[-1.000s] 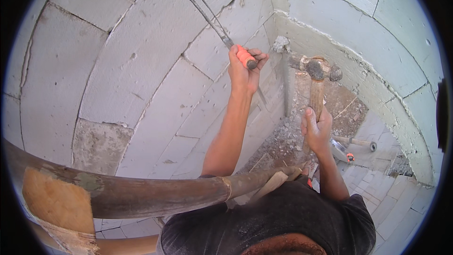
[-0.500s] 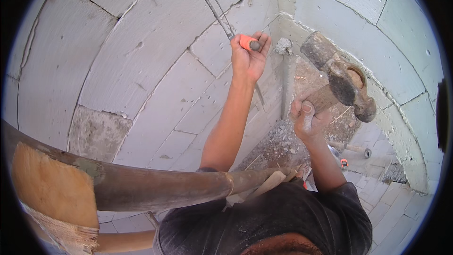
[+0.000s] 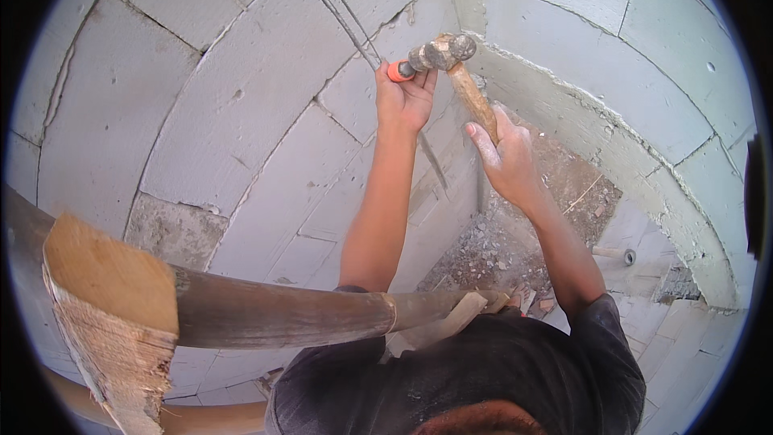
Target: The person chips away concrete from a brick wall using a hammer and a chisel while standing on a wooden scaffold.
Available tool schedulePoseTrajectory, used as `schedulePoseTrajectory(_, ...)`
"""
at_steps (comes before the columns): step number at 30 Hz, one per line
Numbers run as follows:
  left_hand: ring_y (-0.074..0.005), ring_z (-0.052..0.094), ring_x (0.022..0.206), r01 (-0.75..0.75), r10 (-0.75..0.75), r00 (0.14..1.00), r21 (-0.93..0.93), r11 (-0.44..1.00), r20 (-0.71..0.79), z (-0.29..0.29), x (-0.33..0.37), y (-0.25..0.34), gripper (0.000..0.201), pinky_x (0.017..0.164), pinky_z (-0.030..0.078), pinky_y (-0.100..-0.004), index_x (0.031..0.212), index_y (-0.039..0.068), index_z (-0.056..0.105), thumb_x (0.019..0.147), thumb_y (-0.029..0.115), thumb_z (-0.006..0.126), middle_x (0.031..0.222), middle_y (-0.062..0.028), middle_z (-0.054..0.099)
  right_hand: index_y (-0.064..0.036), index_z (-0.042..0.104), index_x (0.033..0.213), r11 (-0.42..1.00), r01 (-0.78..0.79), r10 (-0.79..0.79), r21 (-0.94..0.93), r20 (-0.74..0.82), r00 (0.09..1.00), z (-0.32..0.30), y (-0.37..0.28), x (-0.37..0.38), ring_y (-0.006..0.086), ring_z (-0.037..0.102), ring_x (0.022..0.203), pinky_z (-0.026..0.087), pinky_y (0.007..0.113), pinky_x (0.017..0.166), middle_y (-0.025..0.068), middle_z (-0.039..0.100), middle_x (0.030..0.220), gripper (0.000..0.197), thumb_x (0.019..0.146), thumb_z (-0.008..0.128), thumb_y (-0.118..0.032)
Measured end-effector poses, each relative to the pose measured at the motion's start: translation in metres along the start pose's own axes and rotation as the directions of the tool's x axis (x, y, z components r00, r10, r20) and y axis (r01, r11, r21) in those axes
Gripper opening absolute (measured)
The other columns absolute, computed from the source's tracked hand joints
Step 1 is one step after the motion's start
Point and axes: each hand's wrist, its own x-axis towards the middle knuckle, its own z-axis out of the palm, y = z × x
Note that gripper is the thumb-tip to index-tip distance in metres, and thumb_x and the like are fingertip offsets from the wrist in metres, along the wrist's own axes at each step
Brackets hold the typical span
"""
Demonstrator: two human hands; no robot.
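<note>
My left hand (image 3: 405, 103) is closed around the orange grip of a chisel (image 3: 398, 71), up against the pale block wall (image 3: 266, 97). Most of its blade is hidden by the hand. My right hand (image 3: 511, 159) grips the wooden handle of a hammer (image 3: 471, 97). The worn, dusty hammer head meets the butt end of the chisel, just above my left fingers. Two narrow dark lines run up the wall from the chisel. White dust coats my right thumb and fingers.
A thick wooden pole (image 3: 282, 312) crosses low in front of me, beside a rough-cut timber end (image 3: 113, 274). Rubble (image 3: 491, 254) lies in the wall corner below my hands. A pale tube-like piece (image 3: 616, 254) rests on the right. A second block wall (image 3: 596, 56) rises there.
The hammer has swung from the right, close to the camera, leftward and away onto the chisel's end. My left hand and the chisel appear slightly further left in the picture.
</note>
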Motion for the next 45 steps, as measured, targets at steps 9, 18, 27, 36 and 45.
schedulePoseTrajectory(9,-0.0298,0.061,0.113,0.025,-0.025,1.000,-0.013,1.000,-0.011,0.000,0.004,0.003,0.045,0.107,0.047,-0.0463,0.096,0.000,0.050,0.105,0.038,0.028,0.112,-0.0153,0.064,0.0094,0.055,0.117,1.000,-0.004,0.003,-0.015,-0.055,0.999,0.002,0.001,0.004,0.0385,0.063,0.065,0.047,0.045,0.062,0.0234,0.062,0.071,0.044,0.095,0.063,-0.029)
schedulePoseTrajectory(18,-0.0261,0.059,0.113,0.078,-0.076,0.997,0.056,0.995,-0.034,-0.002,0.009,-0.001,0.049,0.106,0.047,-0.0436,0.102,0.000,0.053,0.106,0.040,0.027,0.114,-0.0131,0.063,0.0054,0.057,0.108,0.996,-0.015,0.009,-0.091,-0.070,0.997,0.007,0.022,0.008,0.0343,0.058,0.059,0.044,0.044,0.059,0.0189,0.059,0.066,0.041,0.096,0.060,-0.033)
schedulePoseTrajectory(27,-0.0189,0.064,0.068,0.150,-0.146,0.989,0.230,0.962,-0.034,-0.017,0.035,-0.003,0.038,0.089,0.054,-0.0417,0.097,0.005,0.056,0.102,0.039,0.041,0.070,-0.0062,0.064,0.0021,0.059,0.103,0.888,-0.349,0.386,0.300,-0.072,0.920,-0.020,0.041,-0.051,0.0199,0.053,0.057,0.042,0.037,0.057,0.0077,0.054,0.063,0.036,0.097,0.059,-0.034)
schedulePoseTrajectory(36,-0.0187,0.061,0.065,0.202,-0.166,0.979,0.582,0.788,-0.115,-0.055,-0.040,-0.024,0.026,0.071,0.056,-0.0421,0.091,0.011,0.052,0.097,0.036,0.053,0.073,-0.0045,0.055,-0.0024,0.052,0.099,0.748,-0.485,0.543,0.453,0.003,0.840,-0.023,0.063,-0.088,0.0072,0.044,0.048,0.035,0.025,0.042,-0.0024,0.046,0.062,0.028,0.099,0.057,-0.030)
schedulePoseTrajectory(45,-0.0202,0.058,0.062,0.108,-0.072,0.994,0.646,0.755,-0.081,-0.044,-0.037,-0.022,0.027,0.070,0.053,-0.0446,0.092,0.009,0.051,0.098,0.036,0.052,0.072,-0.0062,0.055,0.0023,0.056,0.102,0.738,-0.522,0.555,0.427,0.054,0.830,-0.014,0.061,-0.091,0.0101,0.050,0.050,0.040,0.029,0.045,0.0006,0.052,0.059,0.034,0.098,0.058,-0.031)
